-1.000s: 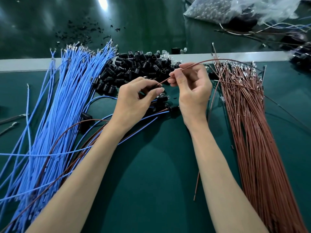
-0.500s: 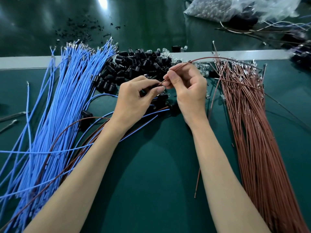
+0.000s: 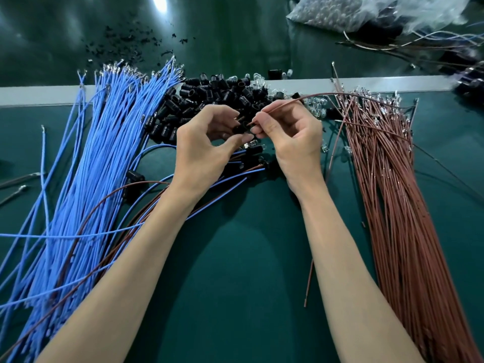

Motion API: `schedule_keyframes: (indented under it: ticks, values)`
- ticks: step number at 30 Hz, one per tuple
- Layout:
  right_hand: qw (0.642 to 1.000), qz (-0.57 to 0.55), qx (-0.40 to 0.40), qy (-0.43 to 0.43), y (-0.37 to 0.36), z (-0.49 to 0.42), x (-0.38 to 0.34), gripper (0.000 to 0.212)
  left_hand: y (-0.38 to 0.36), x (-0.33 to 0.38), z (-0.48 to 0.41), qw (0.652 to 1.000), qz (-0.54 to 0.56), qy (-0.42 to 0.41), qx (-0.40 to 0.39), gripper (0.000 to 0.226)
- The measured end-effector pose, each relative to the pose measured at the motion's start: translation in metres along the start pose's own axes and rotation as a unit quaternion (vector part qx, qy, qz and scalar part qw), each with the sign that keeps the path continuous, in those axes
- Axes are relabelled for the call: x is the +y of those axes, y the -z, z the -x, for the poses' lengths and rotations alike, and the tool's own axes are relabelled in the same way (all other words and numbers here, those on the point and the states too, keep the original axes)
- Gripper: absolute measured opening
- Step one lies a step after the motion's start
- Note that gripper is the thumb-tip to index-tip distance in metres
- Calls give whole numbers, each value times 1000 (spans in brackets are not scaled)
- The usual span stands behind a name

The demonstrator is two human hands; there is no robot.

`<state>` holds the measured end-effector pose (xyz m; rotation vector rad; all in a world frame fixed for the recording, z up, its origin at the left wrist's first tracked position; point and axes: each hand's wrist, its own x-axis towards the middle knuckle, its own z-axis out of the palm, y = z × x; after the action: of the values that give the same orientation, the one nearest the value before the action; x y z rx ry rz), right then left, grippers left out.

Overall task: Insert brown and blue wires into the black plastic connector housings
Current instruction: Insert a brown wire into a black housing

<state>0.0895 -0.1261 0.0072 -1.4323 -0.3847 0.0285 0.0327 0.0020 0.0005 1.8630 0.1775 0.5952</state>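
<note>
My left hand (image 3: 201, 150) pinches a small black connector housing (image 3: 242, 127) between thumb and fingers. My right hand (image 3: 290, 137) pinches a brown wire (image 3: 314, 96) near its tip, and that tip meets the housing. The wire arcs up and right over the brown bundle. A pile of black housings (image 3: 209, 100) lies just behind my hands. A thick bundle of blue wires (image 3: 99, 163) fans out on the left. The brown wire bundle (image 3: 392, 205) lies on the right.
Finished pieces with blue and brown wires (image 3: 146, 205) lie under my left forearm on the green mat (image 3: 235, 284). Small clear bulbs (image 3: 317, 106) sit between the housings and the brown bundle. A white strip (image 3: 366, 83) edges the mat; plastic bags (image 3: 366, 14) lie beyond.
My hands have come closer together. The brown wire's tip has moved left from my right fingers to the housing in my left hand.
</note>
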Motion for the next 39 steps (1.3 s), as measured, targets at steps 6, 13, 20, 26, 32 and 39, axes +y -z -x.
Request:
schedule_keyframes:
  ticks: [6, 13, 20, 26, 32, 39]
  values:
    - [999, -32, 36, -19, 2, -3, 0, 12, 0, 0, -1, 1000, 0, -14, -6, 23]
    - [999, -23, 37, -11, 2, -2, -1, 14, -1, -1, -1, 1000, -15, -23, -2, 24]
    - [998, 32, 40, 21, 2, 0, -1, 17, -2, 2, 0, 999, -34, -25, -20, 24]
    - [997, 47, 47, 31, 2, 0, 1, 16, -2, 0, 0, 998, -45, -32, -14, 24]
    - [1000, 26, -9, -13, 2, -2, 4, 13, 0, 2, 0, 999, -37, -15, -18, 21]
    - [999, 35, 12, -12, 3, -3, 4, 13, -1, 6, 1, 999, -10, 19, -25, 16]
